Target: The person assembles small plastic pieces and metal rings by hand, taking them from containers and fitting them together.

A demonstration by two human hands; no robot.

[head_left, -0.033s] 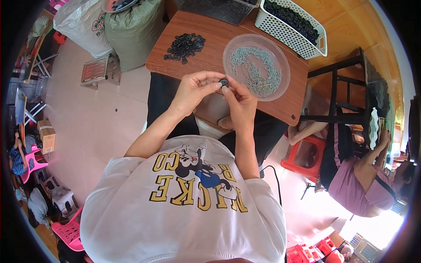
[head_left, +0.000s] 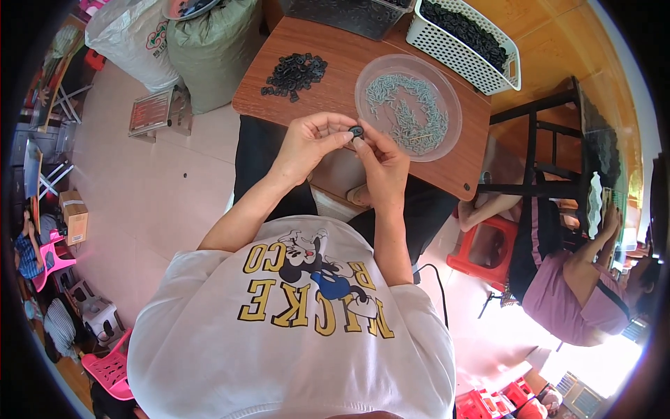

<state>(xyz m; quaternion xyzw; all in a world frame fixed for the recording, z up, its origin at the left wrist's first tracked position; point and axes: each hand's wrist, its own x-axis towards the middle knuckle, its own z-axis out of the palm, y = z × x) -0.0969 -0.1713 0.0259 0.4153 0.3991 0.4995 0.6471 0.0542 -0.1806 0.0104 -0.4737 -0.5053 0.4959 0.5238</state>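
Observation:
Between the fingertips of both hands, just off the near edge of the brown table, is a small black plastic piece with a rounded shape. My left hand pinches it from the left with thumb and fingers. From the other side my right hand closes on it, thumb underneath. Finer details of the piece are too small to make out. A heap of similar small black pieces lies on the tabletop, beyond my left hand. Right of the hands stands a clear round tub with many small grey-green screw-like pieces.
A white perforated basket of black parts and a dark bin stand at the table's far side. Full sacks and a metal stool are at left. On the right, a person works near a red stool.

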